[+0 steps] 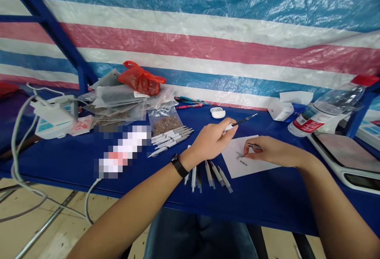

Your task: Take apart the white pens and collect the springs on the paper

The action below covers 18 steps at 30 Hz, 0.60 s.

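My left hand [212, 136], with a black band on the wrist, is closed on a white pen whose dark refill [245, 119] sticks out bare toward the right. Over a sheet of white paper [258, 168], my right hand [271, 150] pinches a small grey pen tip [253, 146]. Several small grey pieces [243, 163], which look like springs, lie on the paper by its fingertips. Below my left wrist is a row of white pen barrels [208, 172] with clear ends. Farther left, several white pens [170, 138] lie side by side.
Plastic bags [118, 96], a red bag [141, 79] and a bag of brown shreds [166, 122] fill the back left. A white case [217, 112] sits mid-back. At right are a bottle [314, 112] and a scale [350, 152]. A cable [14, 140] hangs at left.
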Motion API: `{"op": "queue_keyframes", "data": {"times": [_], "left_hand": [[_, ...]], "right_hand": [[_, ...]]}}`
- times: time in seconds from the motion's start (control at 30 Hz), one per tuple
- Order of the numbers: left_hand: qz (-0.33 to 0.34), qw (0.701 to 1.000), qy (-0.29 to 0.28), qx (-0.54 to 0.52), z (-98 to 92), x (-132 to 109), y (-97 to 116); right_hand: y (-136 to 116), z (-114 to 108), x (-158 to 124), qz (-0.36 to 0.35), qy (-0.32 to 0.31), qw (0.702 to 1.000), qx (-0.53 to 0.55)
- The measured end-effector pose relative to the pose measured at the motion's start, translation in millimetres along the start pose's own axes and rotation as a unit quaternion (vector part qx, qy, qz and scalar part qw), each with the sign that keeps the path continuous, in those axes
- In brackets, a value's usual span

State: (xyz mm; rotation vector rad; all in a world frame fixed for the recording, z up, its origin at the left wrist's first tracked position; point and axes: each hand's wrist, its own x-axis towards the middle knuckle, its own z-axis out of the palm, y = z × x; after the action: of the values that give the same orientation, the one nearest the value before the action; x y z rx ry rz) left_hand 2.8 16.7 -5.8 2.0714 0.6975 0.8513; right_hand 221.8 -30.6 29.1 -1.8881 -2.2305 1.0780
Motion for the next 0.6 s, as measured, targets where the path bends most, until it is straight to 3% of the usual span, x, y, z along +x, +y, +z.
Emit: {"op": "queue_keyframes", "data": {"times": [0.13,0.33,0.6], "left_hand": [[-0.039,0.996,-0.002,-0.075,0.4,0.1,2.6],[-0.061,0.978,-0.046,-0.192,8.3,-2.2,9.8],[-0.099,0.983,-0.007,-0.154,17.0,-0.1,7.4]], "right_hand": [[0.7,-4.0,-5.8,-0.011,0.049,0.998,0.024],[2.3,0.1,-5.4,-0.102,0.212,0.966,0.105],[-13.9,11.9,-0.2,-0.128,0.219,0.956,0.146]]}}
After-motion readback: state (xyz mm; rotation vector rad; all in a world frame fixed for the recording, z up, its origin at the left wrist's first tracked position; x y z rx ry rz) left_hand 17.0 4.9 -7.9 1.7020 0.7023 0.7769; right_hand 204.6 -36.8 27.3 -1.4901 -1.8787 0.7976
